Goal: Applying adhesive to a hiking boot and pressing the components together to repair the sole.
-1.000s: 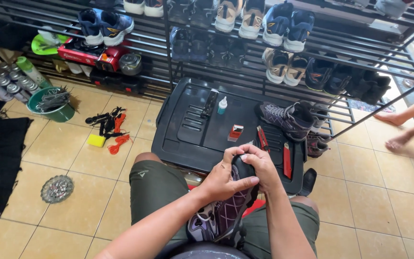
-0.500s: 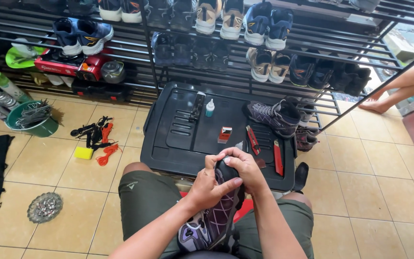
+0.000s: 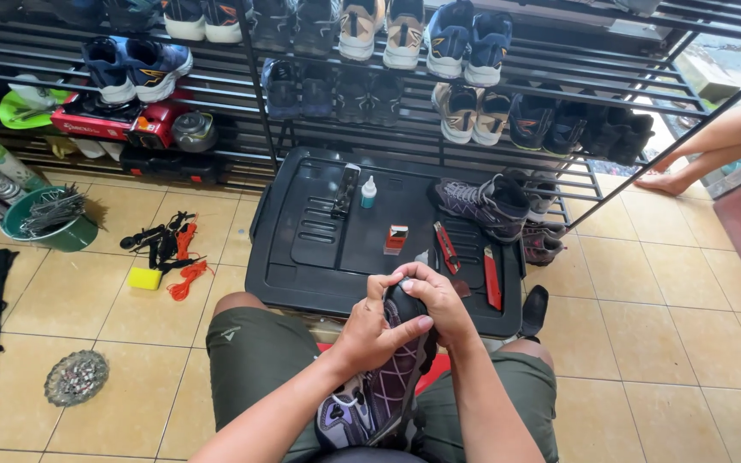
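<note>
Packaging-wise there's just a small red and white box (image 3: 395,239) sitting flat on the black lid (image 3: 302,274), a little white bottle with a teal cap (image 3: 369,193) standing behind it, and a long red box (image 3: 92,125) on the bottom shelf (image 3: 242,163).

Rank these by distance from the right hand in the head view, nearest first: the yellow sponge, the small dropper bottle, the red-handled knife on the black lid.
From the right hand:
1. Red-handled knife, just ahead on the black lid.
2. Small dropper bottle, farther back on the lid, slightly left.
3. Yellow sponge, far left on the floor tiles.
</note>
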